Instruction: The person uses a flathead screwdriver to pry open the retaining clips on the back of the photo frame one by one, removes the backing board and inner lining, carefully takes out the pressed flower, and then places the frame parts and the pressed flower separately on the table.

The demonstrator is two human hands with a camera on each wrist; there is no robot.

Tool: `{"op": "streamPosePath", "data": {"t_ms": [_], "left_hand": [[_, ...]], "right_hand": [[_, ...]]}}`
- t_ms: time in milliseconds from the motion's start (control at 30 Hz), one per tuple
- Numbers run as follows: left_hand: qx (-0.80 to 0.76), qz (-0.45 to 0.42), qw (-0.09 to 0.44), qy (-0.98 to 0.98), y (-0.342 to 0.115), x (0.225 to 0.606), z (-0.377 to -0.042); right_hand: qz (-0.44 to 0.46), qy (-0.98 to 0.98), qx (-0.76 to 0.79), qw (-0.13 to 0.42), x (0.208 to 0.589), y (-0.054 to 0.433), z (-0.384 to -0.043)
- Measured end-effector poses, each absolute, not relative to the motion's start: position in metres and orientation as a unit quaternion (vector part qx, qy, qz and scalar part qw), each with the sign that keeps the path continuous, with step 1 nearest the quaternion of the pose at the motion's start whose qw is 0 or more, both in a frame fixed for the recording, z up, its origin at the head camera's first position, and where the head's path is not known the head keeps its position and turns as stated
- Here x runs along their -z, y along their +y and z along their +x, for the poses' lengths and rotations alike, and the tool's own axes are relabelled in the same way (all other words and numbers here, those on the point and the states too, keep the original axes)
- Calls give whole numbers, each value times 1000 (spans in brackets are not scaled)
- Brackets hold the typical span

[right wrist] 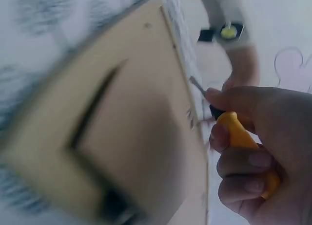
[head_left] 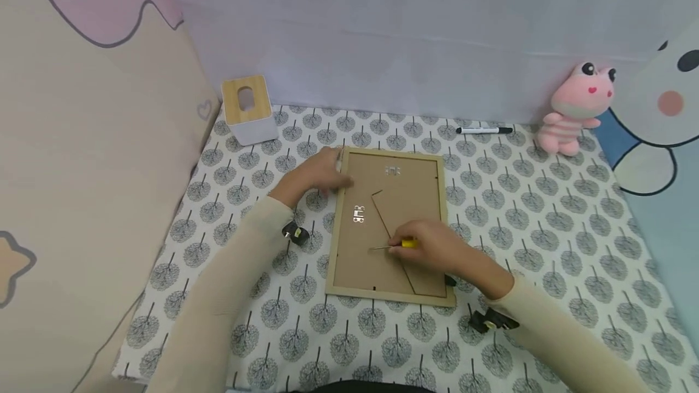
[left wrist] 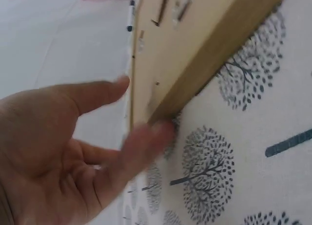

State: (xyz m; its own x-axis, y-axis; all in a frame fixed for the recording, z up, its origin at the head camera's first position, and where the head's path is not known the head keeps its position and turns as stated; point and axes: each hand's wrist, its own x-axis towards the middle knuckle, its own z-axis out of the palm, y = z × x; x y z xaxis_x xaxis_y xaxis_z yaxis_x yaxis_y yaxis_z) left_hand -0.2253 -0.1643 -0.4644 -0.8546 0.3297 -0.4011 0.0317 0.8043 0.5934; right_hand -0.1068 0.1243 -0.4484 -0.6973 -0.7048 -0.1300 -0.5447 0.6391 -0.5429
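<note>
A picture frame [head_left: 415, 199] lies face down on the table, its brown backing and pale wooden edge showing. Two small metal hangers, one near the left side [head_left: 358, 214] and one near the top [head_left: 392, 170], sit on the backing. My right hand [head_left: 434, 247] grips a screwdriver [right wrist: 239, 135] by its yellow handle, low over the backing, with the metal shaft pointing left. At the frame's upper left corner is my left hand [head_left: 323, 173]. Its fingers are loosely spread beside the wooden edge, blurred in the left wrist view, with nothing gripped.
A tissue box [head_left: 253, 120] with a wooden lid stands at the back left. Toward the back right lie a marker [head_left: 483, 130] and, beyond it, a pink plush toy [head_left: 576, 108]. A tree-patterned cloth [head_left: 306, 320] covers the table, which meets walls behind and at the sides.
</note>
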Motion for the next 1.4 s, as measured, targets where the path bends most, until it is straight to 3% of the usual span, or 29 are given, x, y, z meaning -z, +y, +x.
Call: {"op": "streamPosePath", "data": {"t_ms": [267,633,1400], "left_hand": [[-290,38,324,900,-166,465,-207],[-240,7,308,921,-150,476,-205],[-132,-6,386,913,-124,451,-197]], "right_hand": [[-295,899,269,180,463,154,-85],[-435,849,261,149,474,154,-67],[-398,853,270,201,473,155,-58]]}}
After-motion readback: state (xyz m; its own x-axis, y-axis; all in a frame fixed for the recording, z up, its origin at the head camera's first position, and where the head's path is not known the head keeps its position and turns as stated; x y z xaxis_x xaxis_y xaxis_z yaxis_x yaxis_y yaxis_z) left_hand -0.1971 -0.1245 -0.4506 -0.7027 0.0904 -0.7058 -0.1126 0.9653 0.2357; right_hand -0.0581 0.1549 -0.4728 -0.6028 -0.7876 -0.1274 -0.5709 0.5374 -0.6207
